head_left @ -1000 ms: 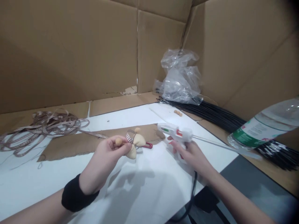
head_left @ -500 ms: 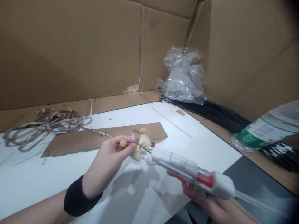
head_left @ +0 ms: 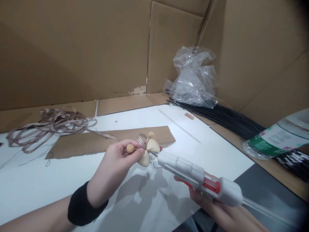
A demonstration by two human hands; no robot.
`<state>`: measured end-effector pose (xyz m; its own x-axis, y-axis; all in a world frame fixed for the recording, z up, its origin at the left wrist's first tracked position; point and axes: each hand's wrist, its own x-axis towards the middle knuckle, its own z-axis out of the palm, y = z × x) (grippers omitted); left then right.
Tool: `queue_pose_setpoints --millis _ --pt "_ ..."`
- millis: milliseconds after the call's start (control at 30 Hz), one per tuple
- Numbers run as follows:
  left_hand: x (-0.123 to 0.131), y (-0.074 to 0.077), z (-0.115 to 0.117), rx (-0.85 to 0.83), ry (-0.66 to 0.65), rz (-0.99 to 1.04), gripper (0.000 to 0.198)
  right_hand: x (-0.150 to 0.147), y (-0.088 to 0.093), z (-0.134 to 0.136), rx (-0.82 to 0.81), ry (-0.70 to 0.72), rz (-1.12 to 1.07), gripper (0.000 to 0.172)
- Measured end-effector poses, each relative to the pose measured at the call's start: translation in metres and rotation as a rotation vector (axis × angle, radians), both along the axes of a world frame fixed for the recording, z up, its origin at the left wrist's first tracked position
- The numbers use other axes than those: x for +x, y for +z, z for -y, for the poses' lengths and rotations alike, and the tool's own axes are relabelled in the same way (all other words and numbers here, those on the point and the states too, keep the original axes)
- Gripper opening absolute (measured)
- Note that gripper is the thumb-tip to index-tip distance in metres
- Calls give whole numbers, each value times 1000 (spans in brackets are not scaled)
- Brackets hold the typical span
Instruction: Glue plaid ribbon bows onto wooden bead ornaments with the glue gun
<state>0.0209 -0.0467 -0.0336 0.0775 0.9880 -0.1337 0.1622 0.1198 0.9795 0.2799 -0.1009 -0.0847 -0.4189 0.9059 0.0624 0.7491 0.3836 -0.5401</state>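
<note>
While the left hand (head_left: 114,164) pinches a cream bow (head_left: 153,146) between thumb and fingers, the right hand (head_left: 202,201) grips a white glue gun (head_left: 180,166) from below. The bow is held up over the white table (head_left: 29,196), near the middle of the view. Taking the bow as the clock's centre, the glue gun lies at four o'clock, its nozzle pointing at the bow's middle; whether the tip touches, I cannot tell. One tan ball (head_left: 130,148) sits at nine o'clock by the left fingers, another (head_left: 151,135) at twelve, beside a loop of checked ribbon (head_left: 140,140).

Behind, a strip of cardboard (head_left: 77,145) stretches from nine o'clock round to two. Between nine and ten is a ribbon heap (head_left: 62,122), with one strand running towards the left hand. A clear stick (head_left: 180,125) and some small tan balls (head_left: 189,116) lie towards two, and a plastic bag (head_left: 193,82) stands at one. A tilted bottle (head_left: 277,135) is at three, against black rods (head_left: 229,119). A black wristband (head_left: 85,207) circles the left wrist.
</note>
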Motion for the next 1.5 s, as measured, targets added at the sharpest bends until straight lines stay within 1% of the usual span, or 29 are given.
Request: queue_pose_setpoints --millis 133,300,400,567,767,833,1000,1133,1200,1333,1367,1467,1500 --pt "0 0 1 -8 15 -1 13 -4 4 0 18 -25 -9 33" --pt "0 -2 0 -30 12 13 14 -11 12 -1 40 20 -18 29" --pt "0 -3 0 -38 -3 15 14 -12 14 -2 41 42 -23 29" --pt "0 -3 0 -48 4 31 13 -4 6 2 33 0 28 37" --pt "1 -3 2 -66 2 67 14 6 -4 3 -22 -16 90 35" --pt "1 -3 2 -73 3 81 14 4 -4 4 -42 -50 83 35" --pt "2 -2 2 -71 22 103 12 -13 6 9 -63 -241 -24 44" --pt "2 -3 2 -64 36 104 11 -22 14 9 -53 -289 -89 44" --pt "2 -4 2 -60 39 111 11 -20 15 8 -29 -275 -98 43" --pt "2 -4 2 -54 39 119 11 -14 13 5 -37 -152 -39 36" --pt "3 -3 2 -55 39 120 11 -13 12 5 -31 -140 -24 34" --pt "3 -2 2 -54 35 108 11 -13 10 7 30 -179 -3 33" --pt "3 -2 2 -53 36 101 12 -12 9 7 47 -167 -4 32"
